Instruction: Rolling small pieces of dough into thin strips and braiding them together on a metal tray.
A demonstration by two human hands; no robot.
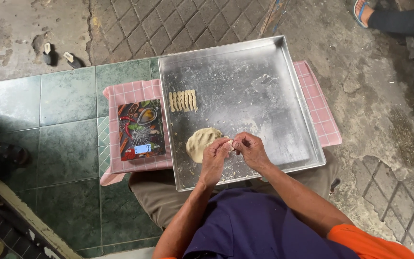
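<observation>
A large square metal tray (264, 62) rests on my lap over a pink checked cloth (135, 91). A pale lump of dough (200, 142) lies near the tray's front left. My left hand (215, 158) and my right hand (248, 148) meet just to its right, both pinching a small piece of dough (228, 145) between the fingertips. Several short twisted dough strips (183, 100) lie in a row at the tray's left side.
A small kitchen scale (140, 129) with a picture-printed top sits on the cloth left of the tray. Green floor tiles lie at left, rough concrete at right. Another person's sandalled foot (362, 12) shows at the top right. Two small objects (61, 55) lie on the ground at upper left.
</observation>
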